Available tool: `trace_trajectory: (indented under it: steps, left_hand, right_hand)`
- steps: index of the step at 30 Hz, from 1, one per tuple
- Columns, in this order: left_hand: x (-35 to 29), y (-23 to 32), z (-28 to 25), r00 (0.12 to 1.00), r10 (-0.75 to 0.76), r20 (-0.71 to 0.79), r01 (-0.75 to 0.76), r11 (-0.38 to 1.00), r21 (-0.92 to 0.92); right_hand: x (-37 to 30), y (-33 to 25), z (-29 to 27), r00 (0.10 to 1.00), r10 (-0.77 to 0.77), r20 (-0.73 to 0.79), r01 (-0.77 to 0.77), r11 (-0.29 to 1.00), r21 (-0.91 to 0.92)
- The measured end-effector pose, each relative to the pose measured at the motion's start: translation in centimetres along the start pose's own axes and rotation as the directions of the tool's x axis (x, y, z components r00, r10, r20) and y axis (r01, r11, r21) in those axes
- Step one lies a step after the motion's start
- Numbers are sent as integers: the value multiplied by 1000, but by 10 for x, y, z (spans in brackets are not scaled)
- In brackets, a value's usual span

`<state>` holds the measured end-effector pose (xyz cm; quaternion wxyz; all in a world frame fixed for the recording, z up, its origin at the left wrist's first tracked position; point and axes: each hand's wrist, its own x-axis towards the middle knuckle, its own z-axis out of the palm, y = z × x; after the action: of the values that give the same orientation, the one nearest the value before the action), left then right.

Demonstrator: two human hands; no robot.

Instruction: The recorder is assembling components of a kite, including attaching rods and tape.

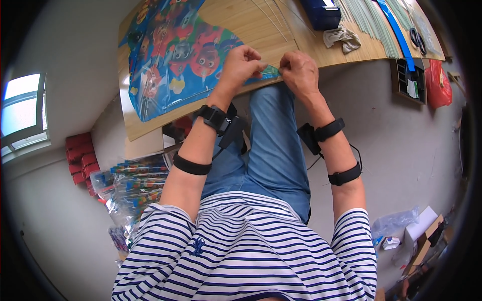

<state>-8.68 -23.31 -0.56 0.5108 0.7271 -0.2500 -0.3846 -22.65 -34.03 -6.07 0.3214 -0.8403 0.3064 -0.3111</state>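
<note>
Blue, glossy film, apparently plastic, makes up the cartoon-printed sheet we have before us, spread over the left part of the wooden tabletop. It reaches close to the near-left corner, and its narrow right point runs to the near edge. We judge it very light, soft and somewhat slippery, quick to wrinkle, and likely to crease or tear under a sharp pull. Its pointed end and the border along the near edge look best for a fingertip pinch; the broad middle can stay supported by the wood.

Our right hand has thumb and forefinger pinched on the sheet's tip. Our left hand is curled just beside it, thumb near the fingers; we cannot tell whether anything thin is between them.

Red and pink characters with big round eyes crowd the print, with yellow patches toward the near edge and green at the tip. Glare and folds blur its left side.
</note>
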Motion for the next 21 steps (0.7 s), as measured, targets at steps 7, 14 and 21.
trace_trajectory:
  steps: [7,14,21]
  left_hand:
    - [-3,-10,34,969,235,-74,-166,845,509]
    - [4,-11,43,961,235,-143,-95,771,630]
    - [9,-5,22,1000,-21,21,14,961,277]
  right_hand:
    - [-1,1,0,1000,-19,-25,19,1000,1]
    - [-4,6,-7,1000,-14,-7,13,999,-47]
    - [-6,-5,-11,1000,0,-24,-2,999,-47]
